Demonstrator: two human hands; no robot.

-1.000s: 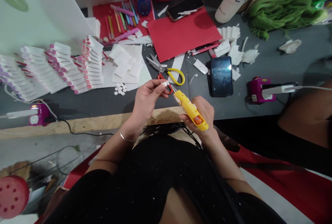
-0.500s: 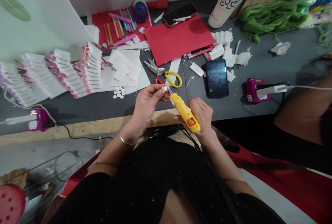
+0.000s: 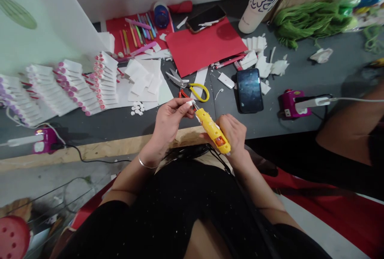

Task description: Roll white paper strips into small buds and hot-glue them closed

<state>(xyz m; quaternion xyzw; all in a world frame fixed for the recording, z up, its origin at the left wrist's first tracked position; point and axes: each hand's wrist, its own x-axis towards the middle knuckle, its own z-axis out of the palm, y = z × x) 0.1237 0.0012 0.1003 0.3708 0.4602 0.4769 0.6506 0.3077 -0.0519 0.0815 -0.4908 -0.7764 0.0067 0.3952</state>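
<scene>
Between the thumb and fingertips of my left hand (image 3: 170,121) is a small white piece (image 3: 190,102). My right hand (image 3: 232,133) is wrapped round a yellow glue gun (image 3: 212,130), whose metal nozzle points up and left and meets the white piece or lies right beside it. Scissors with yellow and red handles (image 3: 199,92) lie just beyond my fingertips. Several small white discs (image 3: 137,108) sit on the dark table (image 3: 132,125) to the left, by a stack of white paper squares (image 3: 139,78).
Rows of white rolls with pink and purple tips (image 3: 105,81) stand at the left. Red paper (image 3: 207,47), two phones (image 3: 249,90), a tall white cup (image 3: 264,1), green yarn (image 3: 312,21) and purple power adapters (image 3: 292,104) surround the hands. Another person's arm (image 3: 348,119) is at the right.
Both hands keep nearly the same pose, with the glue gun nozzle still at the white piece. The view has shifted very slightly.
</scene>
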